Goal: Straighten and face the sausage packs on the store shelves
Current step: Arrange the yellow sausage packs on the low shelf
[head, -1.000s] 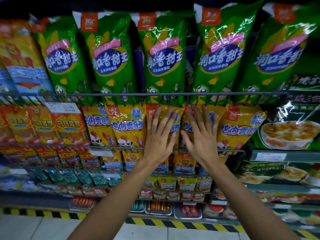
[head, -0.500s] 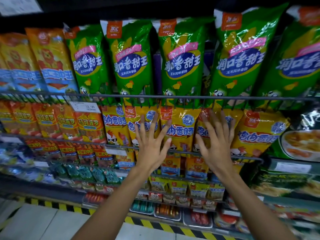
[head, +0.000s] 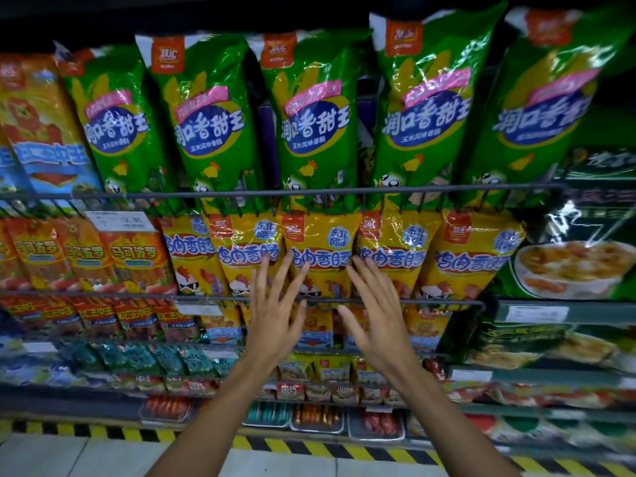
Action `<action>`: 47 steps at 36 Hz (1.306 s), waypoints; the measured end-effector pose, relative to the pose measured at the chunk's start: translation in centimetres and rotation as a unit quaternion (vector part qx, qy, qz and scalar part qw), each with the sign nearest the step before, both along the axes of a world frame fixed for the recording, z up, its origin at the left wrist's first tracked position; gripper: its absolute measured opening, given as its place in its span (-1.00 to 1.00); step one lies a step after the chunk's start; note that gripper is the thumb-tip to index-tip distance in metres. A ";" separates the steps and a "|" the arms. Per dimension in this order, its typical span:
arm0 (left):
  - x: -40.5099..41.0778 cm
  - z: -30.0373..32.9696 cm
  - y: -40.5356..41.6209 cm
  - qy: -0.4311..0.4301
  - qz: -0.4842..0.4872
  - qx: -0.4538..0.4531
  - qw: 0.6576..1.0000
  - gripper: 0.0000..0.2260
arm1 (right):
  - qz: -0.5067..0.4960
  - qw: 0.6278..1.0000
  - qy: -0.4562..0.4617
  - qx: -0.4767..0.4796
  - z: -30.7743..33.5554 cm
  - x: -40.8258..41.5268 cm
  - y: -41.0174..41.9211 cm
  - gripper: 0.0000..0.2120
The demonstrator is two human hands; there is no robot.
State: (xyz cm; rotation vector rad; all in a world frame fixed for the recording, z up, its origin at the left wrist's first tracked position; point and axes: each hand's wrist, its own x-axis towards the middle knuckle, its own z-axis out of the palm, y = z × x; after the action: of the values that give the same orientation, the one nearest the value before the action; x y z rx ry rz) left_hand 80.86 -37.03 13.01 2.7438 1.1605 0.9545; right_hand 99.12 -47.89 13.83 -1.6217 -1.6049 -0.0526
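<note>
Yellow sausage packs (head: 320, 256): light, slippery, crinkly film; push flat faces. Left hand (head: 273, 316), right hand (head: 377, 316): fingers spread, grasping nothing.

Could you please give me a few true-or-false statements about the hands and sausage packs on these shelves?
1. Both hands, left hand and right hand, have spread, straight fingers. True.
2. The right hand has a green pack in its grip. False: it holds nothing.
3. The green packs stand on the row above the yellow packs. True.
4. The hands reach toward the orange packs. False: they are in front of the yellow packs.
</note>
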 end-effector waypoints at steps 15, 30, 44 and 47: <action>11.5 0.0 -6.5 -0.069 -0.242 -0.076 0.965 -0.51 | -0.276 0.895 0.339 0.084 0.3 11.7 -6.5 -0.45; 18.7 1.0 -11.9 -0.116 -0.131 -0.415 0.893 -0.32 | -0.274 0.937 0.207 0.065 2.6 15.4 -6.0 -0.66; 19.0 0.9 -12.3 -0.163 -0.129 -0.406 0.890 -0.32 | -0.262 0.930 0.241 0.091 2.2 15.7 -5.5 -0.64; 17.9 0.2 -11.5 -0.138 -0.143 -0.368 0.908 -0.39 | -0.235 0.926 0.288 0.075 1.6 15.7 -5.7 -0.62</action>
State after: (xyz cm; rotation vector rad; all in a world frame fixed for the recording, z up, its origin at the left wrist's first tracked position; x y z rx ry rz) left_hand 98.80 -48.57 13.19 2.0153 0.8077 0.6523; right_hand 114.87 -53.54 15.45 -1.6664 -0.7351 0.0477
